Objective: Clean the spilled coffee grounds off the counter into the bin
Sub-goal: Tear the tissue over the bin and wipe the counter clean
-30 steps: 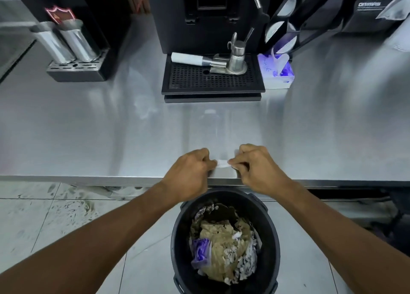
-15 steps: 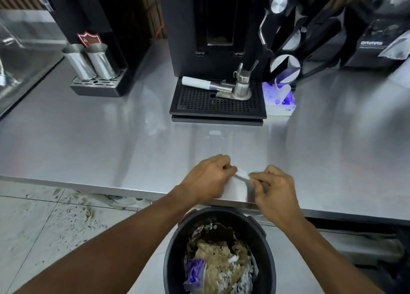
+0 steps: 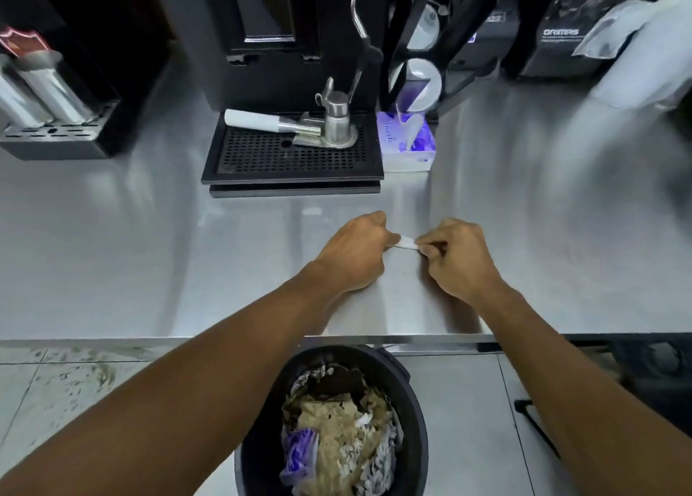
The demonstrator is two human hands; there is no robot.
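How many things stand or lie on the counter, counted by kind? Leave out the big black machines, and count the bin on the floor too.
Steel cups: 2
Drip tray: 1
Portafilter: 1
Tissue box: 1
Tissue held in both hands: 1
Bin: 1
Total: 7

- The tabletop point(image 3: 149, 271) is shiny steel and flat; I can make out only a tiny dark speck on it near the front edge, between the hands.
- A small white piece of tissue point(image 3: 408, 242) is stretched just above the tabletop, held at both its ends.
- The bin point(image 3: 415, 402) is black and round, standing open on the floor below the front edge. It is filled with brownish paper, white scraps and dark coffee grounds point(image 3: 339, 381) on top.
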